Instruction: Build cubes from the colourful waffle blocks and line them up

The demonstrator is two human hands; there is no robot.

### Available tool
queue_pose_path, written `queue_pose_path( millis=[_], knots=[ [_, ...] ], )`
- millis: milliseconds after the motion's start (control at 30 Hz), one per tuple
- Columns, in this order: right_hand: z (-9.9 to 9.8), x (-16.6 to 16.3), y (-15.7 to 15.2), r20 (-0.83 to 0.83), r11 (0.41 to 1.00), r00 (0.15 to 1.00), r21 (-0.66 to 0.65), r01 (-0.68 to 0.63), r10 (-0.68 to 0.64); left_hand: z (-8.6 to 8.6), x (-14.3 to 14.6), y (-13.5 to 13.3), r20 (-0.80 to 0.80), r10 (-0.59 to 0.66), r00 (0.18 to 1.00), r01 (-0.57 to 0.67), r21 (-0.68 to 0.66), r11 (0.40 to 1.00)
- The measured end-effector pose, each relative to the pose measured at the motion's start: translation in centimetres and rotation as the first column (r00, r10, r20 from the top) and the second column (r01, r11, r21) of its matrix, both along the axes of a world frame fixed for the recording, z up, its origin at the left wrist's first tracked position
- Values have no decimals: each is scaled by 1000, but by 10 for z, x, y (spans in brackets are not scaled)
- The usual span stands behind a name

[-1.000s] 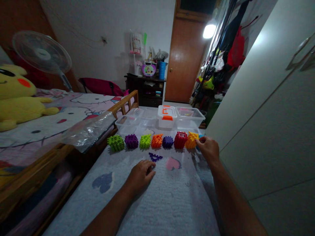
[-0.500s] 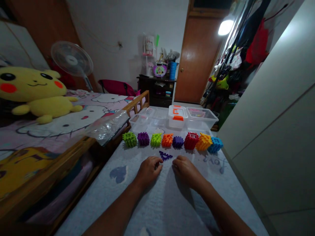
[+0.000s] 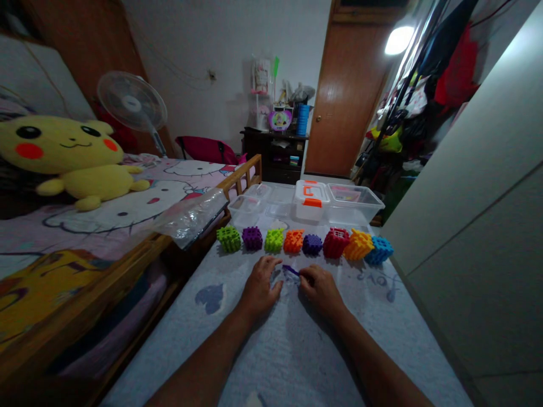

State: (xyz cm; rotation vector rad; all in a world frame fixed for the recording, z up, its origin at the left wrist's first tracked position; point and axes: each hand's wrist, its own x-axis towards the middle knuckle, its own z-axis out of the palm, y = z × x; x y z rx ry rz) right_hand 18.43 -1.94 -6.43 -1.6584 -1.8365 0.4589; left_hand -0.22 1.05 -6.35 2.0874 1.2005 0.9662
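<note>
Between my hands is a flat purple toothed building piece [image 3: 290, 269], triangular in the earlier view and now seen nearly edge-on. My right hand [image 3: 319, 285] pinches its right end between thumb and fingers. My left hand [image 3: 262, 288] is close to its left end, thumb and fingers apart with nothing between them. Beyond the hands stands a row of interlocked block shapes: a green one [image 3: 229, 239], a purple one [image 3: 252, 238], a lime one [image 3: 274, 241], an orange one [image 3: 293, 241], a blue-violet one [image 3: 312, 245], a red one [image 3: 336, 243], a yellow one [image 3: 358, 245] and a blue one [image 3: 379, 250].
Behind the row are a lidded clear box with orange latches [image 3: 311, 202] and an open clear bin [image 3: 356, 199]. A wooden bed rail [image 3: 169, 249] runs along the left, with plastic wrapping [image 3: 193, 217] on it. A pale cabinet [image 3: 479, 226] borders the right.
My right hand has taken hold of the purple piece and tilted it up from lying flat. My left hand has opened its fingers. The view has shifted slightly.
</note>
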Motion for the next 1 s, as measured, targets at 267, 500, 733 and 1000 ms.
queue_pose_path(
  millis=[267, 500, 733, 1000],
  knots=[
    [8, -2, -7, -430, 984, 902, -175, -43, -37, 0, 2, 2, 376, -37, 926, 177, -344, 922],
    [16, -2, -12, -403, 956, 915, -269, -113, -5, 2, 5, 3, 480, 86, 873, 158, -445, 881],
    [14, 7, 0, -821, 932, 468, -362, 16, -327, -9, 2, 8, 429, 114, 896, 64, -380, 923],
    [9, -4, 30, -891, 887, 34, -445, 126, -452, -4, 1, 4, 344, 65, 937, 71, -369, 927]
  ],
)
